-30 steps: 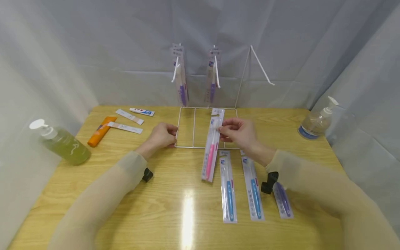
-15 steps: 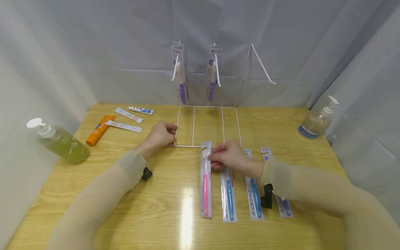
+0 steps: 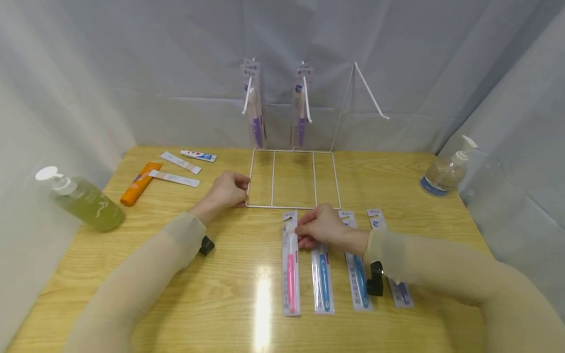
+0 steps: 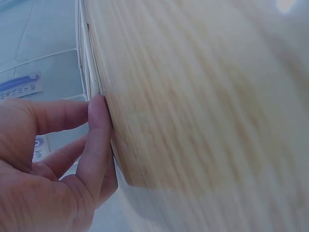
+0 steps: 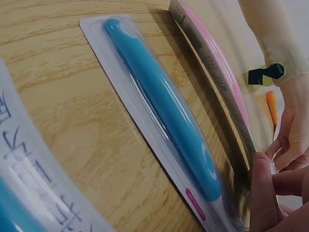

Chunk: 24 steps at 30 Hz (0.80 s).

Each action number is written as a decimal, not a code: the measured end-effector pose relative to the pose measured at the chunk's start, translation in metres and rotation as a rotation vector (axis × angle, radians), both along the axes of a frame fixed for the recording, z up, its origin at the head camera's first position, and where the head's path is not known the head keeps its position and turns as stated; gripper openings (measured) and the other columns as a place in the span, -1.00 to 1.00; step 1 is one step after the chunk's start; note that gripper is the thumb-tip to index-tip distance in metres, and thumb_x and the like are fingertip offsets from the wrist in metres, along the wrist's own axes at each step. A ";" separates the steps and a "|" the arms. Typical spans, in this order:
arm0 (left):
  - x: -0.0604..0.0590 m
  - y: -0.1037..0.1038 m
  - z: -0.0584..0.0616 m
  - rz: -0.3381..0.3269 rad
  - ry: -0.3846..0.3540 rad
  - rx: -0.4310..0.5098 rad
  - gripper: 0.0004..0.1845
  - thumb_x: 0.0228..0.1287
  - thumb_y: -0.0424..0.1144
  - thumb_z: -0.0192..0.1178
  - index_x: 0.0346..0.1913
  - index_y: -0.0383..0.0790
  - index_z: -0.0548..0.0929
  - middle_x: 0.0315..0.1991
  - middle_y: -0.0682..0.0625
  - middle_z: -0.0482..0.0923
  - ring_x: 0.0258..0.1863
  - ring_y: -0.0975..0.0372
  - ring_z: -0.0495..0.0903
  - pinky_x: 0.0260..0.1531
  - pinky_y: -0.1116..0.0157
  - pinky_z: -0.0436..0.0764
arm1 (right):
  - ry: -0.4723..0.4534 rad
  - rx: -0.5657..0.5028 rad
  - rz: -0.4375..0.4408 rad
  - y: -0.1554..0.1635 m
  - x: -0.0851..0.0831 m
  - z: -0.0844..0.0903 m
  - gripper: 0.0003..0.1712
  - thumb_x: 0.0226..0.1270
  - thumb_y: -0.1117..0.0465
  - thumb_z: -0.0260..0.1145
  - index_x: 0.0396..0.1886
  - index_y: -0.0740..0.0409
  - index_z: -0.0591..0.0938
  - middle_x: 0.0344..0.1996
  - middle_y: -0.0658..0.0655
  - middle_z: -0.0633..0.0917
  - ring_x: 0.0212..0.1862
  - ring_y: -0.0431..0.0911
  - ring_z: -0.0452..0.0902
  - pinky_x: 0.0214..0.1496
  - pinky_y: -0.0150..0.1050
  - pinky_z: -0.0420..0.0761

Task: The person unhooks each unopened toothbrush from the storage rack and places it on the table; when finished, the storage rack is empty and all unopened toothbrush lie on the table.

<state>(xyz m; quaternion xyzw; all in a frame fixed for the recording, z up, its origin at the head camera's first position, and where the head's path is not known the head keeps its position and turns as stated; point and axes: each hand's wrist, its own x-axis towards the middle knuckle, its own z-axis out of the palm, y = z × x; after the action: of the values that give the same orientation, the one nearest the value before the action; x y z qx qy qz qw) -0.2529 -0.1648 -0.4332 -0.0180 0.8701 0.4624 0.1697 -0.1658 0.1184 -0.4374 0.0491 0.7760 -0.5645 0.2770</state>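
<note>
My right hand (image 3: 323, 226) pinches the edge of a packaged pink toothbrush (image 3: 291, 282) near its head end. In the right wrist view this pack stands slightly off the wood, with a shadow under it. My left hand (image 3: 227, 189) grips the front left corner of a white wire display rack (image 3: 272, 179); the left wrist view shows its fingertips at the wire. Beside the pink pack lie a packaged blue toothbrush (image 3: 324, 282), a second blue toothbrush pack (image 3: 359, 279) and a purple toothbrush pack (image 3: 403, 292), partly hidden by my right hand and arm.
Packaged purple toothbrushes (image 3: 257, 130) hang on the rack's left and middle hooks; its right hook (image 3: 371, 93) is bare. On the left are a green pump bottle (image 3: 90, 206), an orange tube (image 3: 140, 185), a small toothpaste tube (image 3: 198, 156) and flat sachets. A clear pump bottle (image 3: 446, 171) stands right.
My right hand has brought the pink toothbrush pack from over the rack's base down toward the table, left of the blue ones, and straightened it. My left hand has stayed at the rack's corner.
</note>
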 end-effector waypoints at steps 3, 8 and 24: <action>-0.001 0.000 0.000 0.000 -0.007 -0.004 -0.28 0.27 -0.59 0.25 0.55 -0.41 0.56 0.26 -0.30 0.62 -0.11 0.16 0.69 -0.22 0.38 0.93 | 0.005 -0.008 0.035 0.002 0.000 0.000 -0.75 0.46 0.47 0.45 0.06 0.51 0.75 -0.33 0.36 0.89 -0.56 -0.17 0.78 -0.46 -0.36 0.86; -0.001 0.001 0.001 0.000 -0.010 -0.017 -0.27 0.27 -0.59 0.25 0.56 -0.40 0.56 0.27 -0.30 0.63 -0.12 0.17 0.69 -0.21 0.38 0.93 | 0.037 0.020 0.102 0.011 -0.002 0.007 -0.78 0.48 0.44 0.44 0.03 0.50 0.78 -0.32 0.35 0.90 -0.53 -0.17 0.79 -0.39 -0.31 0.90; -0.004 0.007 -0.003 -0.227 0.272 -0.355 -0.37 0.32 -0.34 0.29 0.47 -0.39 0.65 0.15 -0.24 0.78 0.04 -0.01 0.77 0.18 0.06 0.87 | 0.451 0.370 0.054 0.094 -0.084 0.003 -0.53 0.44 0.29 0.50 0.28 0.37 0.74 0.10 0.38 0.83 -0.21 -0.14 0.77 -0.28 -0.48 0.77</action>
<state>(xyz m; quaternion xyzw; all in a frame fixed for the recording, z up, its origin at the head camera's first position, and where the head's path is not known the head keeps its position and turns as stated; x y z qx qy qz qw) -0.2573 -0.1581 -0.4362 0.1126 0.9490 0.2783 0.0962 -0.2494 0.2119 -0.4343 -0.0487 0.9087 -0.4026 0.0989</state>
